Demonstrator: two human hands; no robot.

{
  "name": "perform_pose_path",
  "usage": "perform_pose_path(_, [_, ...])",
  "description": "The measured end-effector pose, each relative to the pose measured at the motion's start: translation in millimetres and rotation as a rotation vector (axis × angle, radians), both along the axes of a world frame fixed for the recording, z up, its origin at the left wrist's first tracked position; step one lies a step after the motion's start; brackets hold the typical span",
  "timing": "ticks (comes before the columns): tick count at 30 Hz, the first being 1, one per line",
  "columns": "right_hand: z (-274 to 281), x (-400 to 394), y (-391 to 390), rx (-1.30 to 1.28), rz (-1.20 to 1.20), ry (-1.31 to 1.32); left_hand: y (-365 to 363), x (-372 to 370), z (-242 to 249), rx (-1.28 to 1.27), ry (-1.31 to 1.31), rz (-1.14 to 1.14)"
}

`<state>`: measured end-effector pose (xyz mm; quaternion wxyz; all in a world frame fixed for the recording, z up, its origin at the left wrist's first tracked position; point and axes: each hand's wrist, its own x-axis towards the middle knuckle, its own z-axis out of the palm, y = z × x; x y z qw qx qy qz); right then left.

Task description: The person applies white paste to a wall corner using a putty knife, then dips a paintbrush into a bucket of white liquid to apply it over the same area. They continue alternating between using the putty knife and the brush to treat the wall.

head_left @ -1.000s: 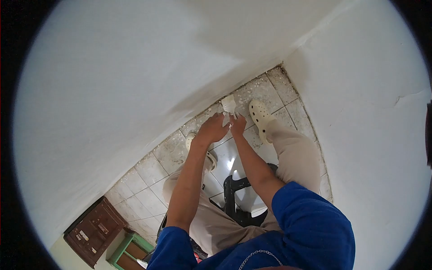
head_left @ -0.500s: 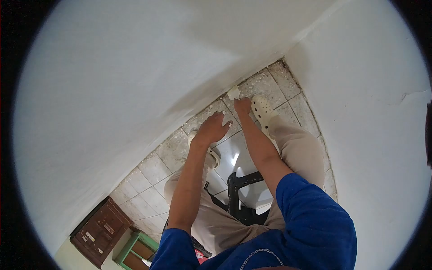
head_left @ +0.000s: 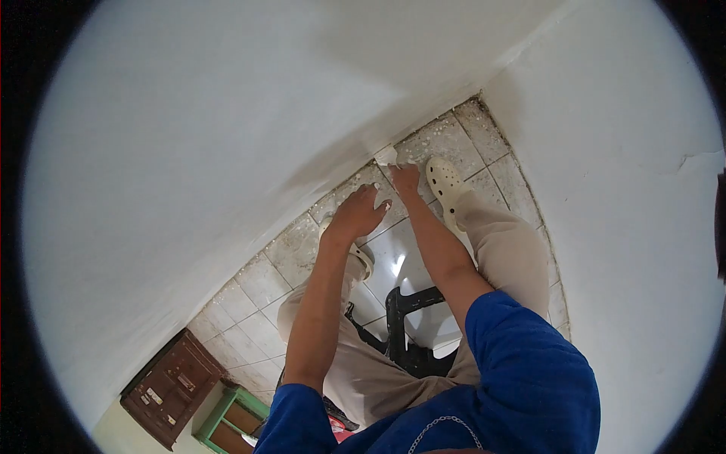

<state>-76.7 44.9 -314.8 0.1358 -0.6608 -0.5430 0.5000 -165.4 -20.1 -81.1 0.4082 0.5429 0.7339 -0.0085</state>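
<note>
Flat off-white scraper (head_left: 386, 156), as it appears to be, is held low at the foot of the white wall (head_left: 227, 151), just above or on the stained floor tiles (head_left: 291, 250); whether its edge is pressed to wall or tile cannot be told. It is gripped by the right hand (head_left: 404, 179), whose fingers are closed together on its near end, while the broad far end is left bare and pointed toward the wall. A handle, if there is one, is hidden by the fist. By the left hand (head_left: 357, 213) nothing can be seen to be held: its thumb and fingers are spread apart, well off the scraper, and white smears are seen on the fingertips.

From its thin look, the piece is judged light and fairly stiff, perhaps with slight flex toward the wide edge. It is not likely to be fragile, but if the white matter is wet, the surface may be slippery. It is best taken firmly by the narrow near end, with the broad edge kept free of the fingers. Close beside the right hand, a cream clog (head_left: 445, 181) is planted, and between the legs a black plastic frame (head_left: 395, 321) is seen
</note>
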Motion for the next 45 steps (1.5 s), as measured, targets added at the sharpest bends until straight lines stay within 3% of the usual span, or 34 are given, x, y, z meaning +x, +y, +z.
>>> perform_pose_path(3, [13.6,7.0,-10.3,0.065,-0.066,0.096,-0.1,-4.4,-9.4,0.064,-0.017,-0.001])
perform_pose_path(4, [28.2,7.9,-14.0,0.097,-0.086,0.121,-1.6,-7.0,-12.4,0.092,-0.029,-0.006])
perform_pose_path(7, [100.3,14.5,-30.9,-0.123,-0.278,0.249,-4.8,-15.1,-12.8,0.162,-0.007,0.013])
perform_pose_path(8, [102.5,14.2,-36.6,-0.026,-0.265,0.21,-4.2,-15.2,-6.3,0.146,-0.004,0.027])
perform_pose_path(10, [85.4,15.6,-49.7,0.163,-0.25,0.136,-0.8,-13.9,15.7,0.106,0.005,0.044])
perform_pose_path(13, [49.2,27.6,-44.7,0.12,-0.295,-0.085,-1.6,-16.8,32.7,-0.03,-0.044,0.025])
perform_pose_path(16, [51.2,36.0,-26.5,-0.031,-0.194,-0.217,-9.8,-20.5,29.0,-0.034,0.008,0.043])
perform_pose_path(17, [52.7,40.2,-17.2,-0.181,-0.151,-0.012,-12.1,-22.2,29.1,-0.039,0.008,0.042])
perform_pose_path(20, [-72.7,27.8,-14.3,-0.073,-0.233,0.015,-7.6,-22.5,35.9,-0.02,0.0,0.028])
perform_pose_path(23, [-13.6,17.5,0.5,-0.265,-0.284,0.248,-10.1,-27.2,28.4,0.033,0.003,0.039])
perform_pose_path(26, [25.9,9.2,1.4,-0.286,-0.429,0.399,-12.1,-27.8,21.3,0.069,0.014,0.033])
perform_pose_path(32, [105.0,17.8,-12.8,-0.148,-0.324,0.36,-21.8,-33.0,21.6,0.092,-0.002,0.068])
perform_pose_path(38, [163.0,36.4,-13.5,-0.058,-0.286,0.502,-49.8,-11.0,48.2,0.085,-0.044,0.088])
perform_pose_path(43, [247.6,76.9,-26.5,-0.055,0.113,0.294,-83.6,25.5,95.2,0.163,-0.178,0.168])
perform_pose_path(45, [284.8,99.8,-33.2,-0.117,0.205,0.309,-106.1,36.9,85.2,0.244,-0.174,0.193])
